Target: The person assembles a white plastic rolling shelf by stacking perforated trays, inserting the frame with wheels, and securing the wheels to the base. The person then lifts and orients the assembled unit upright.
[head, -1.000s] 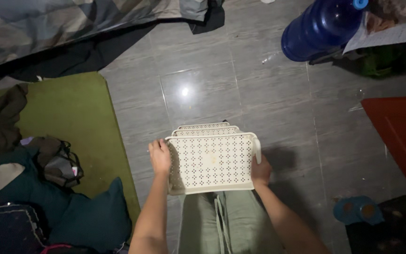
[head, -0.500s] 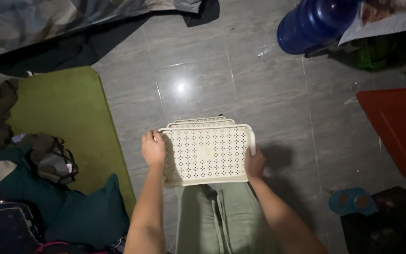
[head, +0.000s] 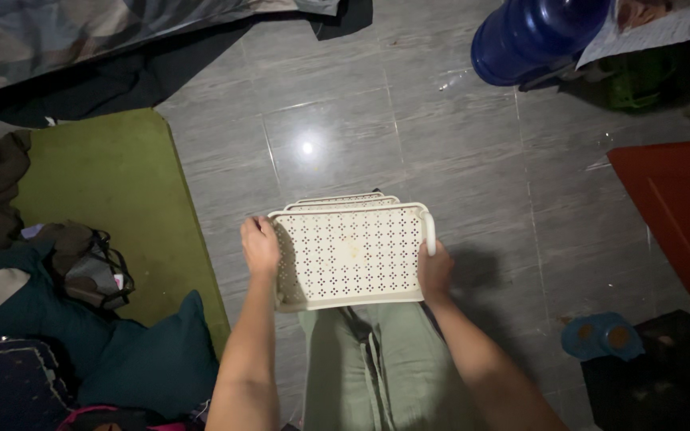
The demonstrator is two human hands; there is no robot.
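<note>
I hold a stack of cream plastic baskets (head: pixel 351 254) with a perforated bottom, turned so the top one's bottom faces me, above my lap in grey-green trousers. My left hand (head: pixel 260 246) grips the stack's left side, fingers curled over the rim. On the right side my right hand (head: pixel 435 272) clasps the lower corner, just below a rounded handle. Two further basket rims show behind the top edge.
Grey tiled floor (head: pixel 337 136) lies ahead with a light glare. A green mat (head: pixel 121 183) is left, with a bag (head: pixel 89 263) and teal cushions (head: pixel 145 359). A blue water jug (head: pixel 533 36) stands far right, a red lid-like panel (head: pixel 680 207) right, small blue bowls (head: pixel 600 335) lower right.
The view has shifted slightly; the basket stack has stayed in both hands at about the same height, and the grip looks the same.
</note>
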